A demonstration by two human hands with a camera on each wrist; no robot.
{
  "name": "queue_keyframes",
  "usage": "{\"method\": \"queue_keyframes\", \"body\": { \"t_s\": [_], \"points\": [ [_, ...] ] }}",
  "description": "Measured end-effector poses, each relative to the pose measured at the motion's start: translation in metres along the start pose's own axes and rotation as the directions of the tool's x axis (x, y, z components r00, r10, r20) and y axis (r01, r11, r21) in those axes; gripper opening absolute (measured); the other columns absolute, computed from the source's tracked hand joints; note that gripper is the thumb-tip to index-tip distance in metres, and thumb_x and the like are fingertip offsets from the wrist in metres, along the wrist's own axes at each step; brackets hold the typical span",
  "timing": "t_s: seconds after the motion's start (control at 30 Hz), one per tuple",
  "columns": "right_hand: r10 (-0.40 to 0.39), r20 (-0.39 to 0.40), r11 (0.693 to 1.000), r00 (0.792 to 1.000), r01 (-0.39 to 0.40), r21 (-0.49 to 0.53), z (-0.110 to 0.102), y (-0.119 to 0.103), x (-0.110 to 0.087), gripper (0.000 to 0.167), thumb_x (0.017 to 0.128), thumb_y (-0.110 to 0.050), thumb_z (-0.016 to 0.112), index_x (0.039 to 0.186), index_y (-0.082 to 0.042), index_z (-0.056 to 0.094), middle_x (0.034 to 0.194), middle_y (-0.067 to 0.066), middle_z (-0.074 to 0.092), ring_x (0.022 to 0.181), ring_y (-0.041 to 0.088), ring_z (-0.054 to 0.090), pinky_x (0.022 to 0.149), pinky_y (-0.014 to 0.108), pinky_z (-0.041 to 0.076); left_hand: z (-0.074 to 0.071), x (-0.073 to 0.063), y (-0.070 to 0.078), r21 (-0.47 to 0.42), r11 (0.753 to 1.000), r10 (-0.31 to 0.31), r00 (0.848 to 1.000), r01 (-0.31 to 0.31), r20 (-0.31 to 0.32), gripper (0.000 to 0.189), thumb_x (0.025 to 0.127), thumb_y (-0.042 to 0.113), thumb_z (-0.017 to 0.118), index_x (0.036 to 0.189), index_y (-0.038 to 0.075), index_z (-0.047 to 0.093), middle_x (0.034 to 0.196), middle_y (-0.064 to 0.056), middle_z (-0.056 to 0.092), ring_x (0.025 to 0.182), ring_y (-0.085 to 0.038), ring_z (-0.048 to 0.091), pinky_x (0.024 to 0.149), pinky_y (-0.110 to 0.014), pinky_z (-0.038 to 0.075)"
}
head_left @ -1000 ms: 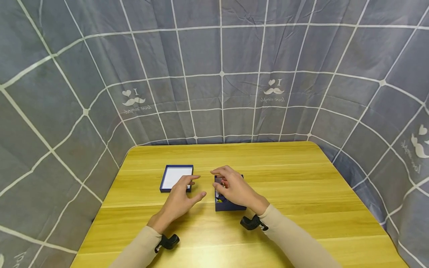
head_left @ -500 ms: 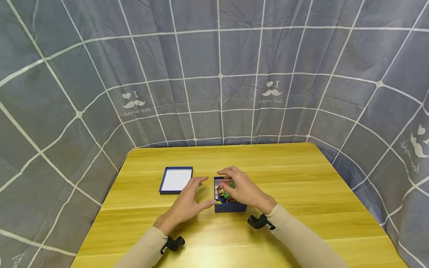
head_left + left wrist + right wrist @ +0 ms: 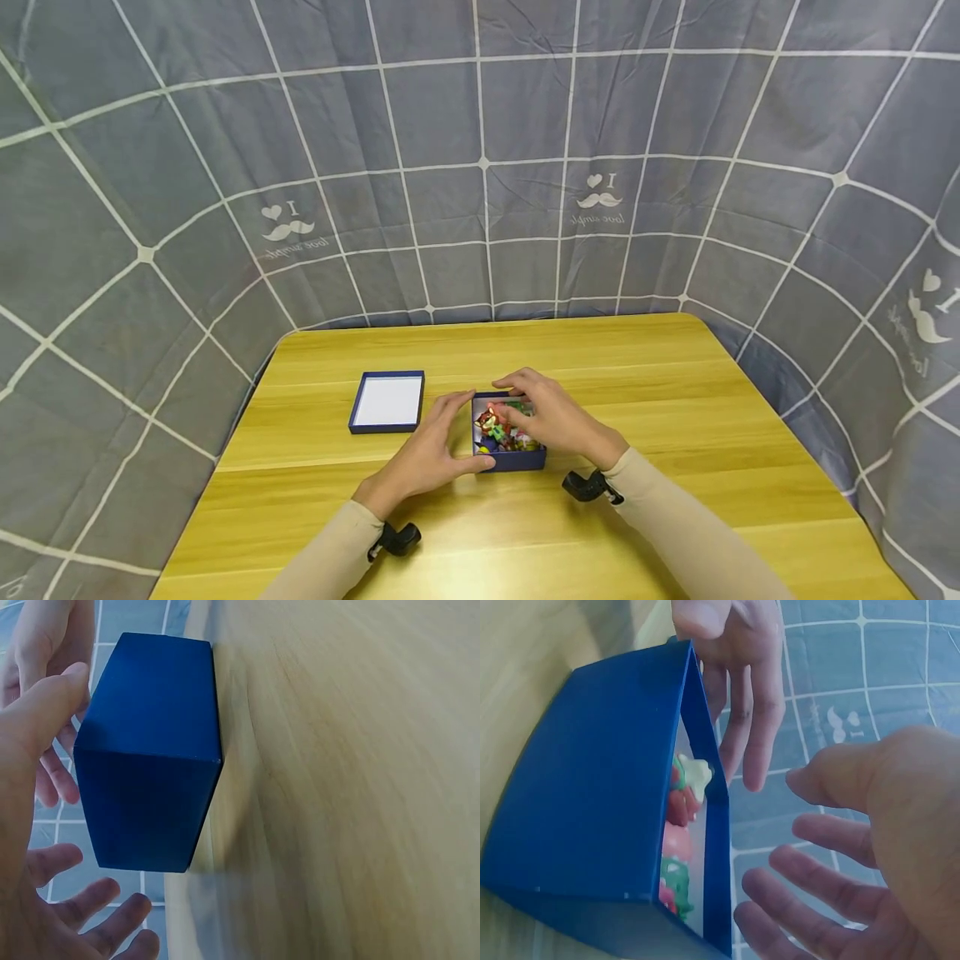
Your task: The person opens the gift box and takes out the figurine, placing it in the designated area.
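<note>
- From the head view, the blue box point(image 3: 510, 461) sits on the wooden table point(image 3: 675, 400), its top uncovered, with a shallow white-lined lid point(image 3: 388, 402) lying to its left, well apart.
- Only from above does the load show broadly: small colourful figures point(image 3: 498, 427) in red, green and yellow, heaped together.
- The left hand point(image 3: 427, 454) is at the box's left side, thumb by the near corner and fingertips by the far one. The left wrist view shows its thumb and fingers spread wide; whether they touch the box cannot be told.
- That view looks at the box's plain outer faces and shows nothing of its contents.
- The right hand point(image 3: 558, 421) seems, from above, to cover the box's right part. The right wrist view shows its fingers wide, holding nothing, with a gap between fingertips and rim.
- The right wrist view alone catches a pale, star-like piece point(image 3: 697, 776) just inside the rim, near pink and green ones.
- The grey gridded curtain point(image 3: 442, 100) stands behind everything.
</note>
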State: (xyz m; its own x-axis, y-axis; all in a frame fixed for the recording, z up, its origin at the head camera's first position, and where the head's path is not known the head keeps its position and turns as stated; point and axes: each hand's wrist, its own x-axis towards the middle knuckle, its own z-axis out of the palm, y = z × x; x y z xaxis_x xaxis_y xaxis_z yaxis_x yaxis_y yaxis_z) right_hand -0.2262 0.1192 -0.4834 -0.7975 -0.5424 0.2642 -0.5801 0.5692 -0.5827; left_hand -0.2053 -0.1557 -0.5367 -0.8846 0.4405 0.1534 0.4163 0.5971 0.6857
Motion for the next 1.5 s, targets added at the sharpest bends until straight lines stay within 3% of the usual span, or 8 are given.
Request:
{"method": "queue_keyframes", "body": {
  "t_s": [0.67,1.0,1.17,1.5],
  "points": [
    [-0.046,0.133,0.997,0.99,0.053,-0.051,-0.004,0.007,0.011,0.041,0.114,-0.017,0.076,0.152,0.0,0.072,0.14,0.021,0.075,0.123,0.039,0.081,0.104,0.055,0.07,0.007,0.013,0.002,0.002,1.0,-0.001,1.0,0.001,0.026,0.117,0.096,0.065,0.092,0.184,0.014,0.034,0.183,-0.013,0.042,0.168,-0.04,0.051,0.133,-0.064,0.05],
    [-0.041,0.198,0.995,0.979,0.058,-0.08,-0.002,0.01,0.019,0.043,0.111,-0.019,0.081,0.15,-0.002,0.075,0.123,0.012,0.075,0.103,0.017,0.076,0.09,0.03,0.065,0.006,0.015,0.002,-0.001,1.0,0.004,1.0,-0.004,0.006,0.118,0.095,0.066,0.092,0.183,0.012,0.036,0.178,-0.012,0.047,0.164,-0.04,0.054,0.13,-0.065,0.053],
    [-0.023,0.228,0.996,0.973,0.041,-0.074,-0.002,0.013,0.022,0.044,0.112,-0.021,0.082,0.152,-0.005,0.074,0.12,0.008,0.074,0.099,0.01,0.072,0.088,0.025,0.064,0.006,0.016,0.001,-0.012,1.0,0.008,1.0,-0.008,0.003,0.118,0.095,0.067,0.093,0.183,0.013,0.036,0.178,-0.012,0.046,0.165,-0.039,0.054,0.131,-0.064,0.052],
    [-0.034,0.254,0.996,0.967,0.055,-0.075,-0.001,0.015,0.027,0.045,0.112,-0.023,0.082,0.152,-0.004,0.075,0.114,0.006,0.074,0.089,0.007,0.065,0.08,0.023,0.059,0.004,0.017,0.004,0.002,1.0,0.003,1.0,-0.003,0.007,0.117,0.094,0.064,0.095,0.182,0.013,0.038,0.176,-0.013,0.049,0.155,-0.037,0.063,0.127,-0.062,0.056]
  ]
}}
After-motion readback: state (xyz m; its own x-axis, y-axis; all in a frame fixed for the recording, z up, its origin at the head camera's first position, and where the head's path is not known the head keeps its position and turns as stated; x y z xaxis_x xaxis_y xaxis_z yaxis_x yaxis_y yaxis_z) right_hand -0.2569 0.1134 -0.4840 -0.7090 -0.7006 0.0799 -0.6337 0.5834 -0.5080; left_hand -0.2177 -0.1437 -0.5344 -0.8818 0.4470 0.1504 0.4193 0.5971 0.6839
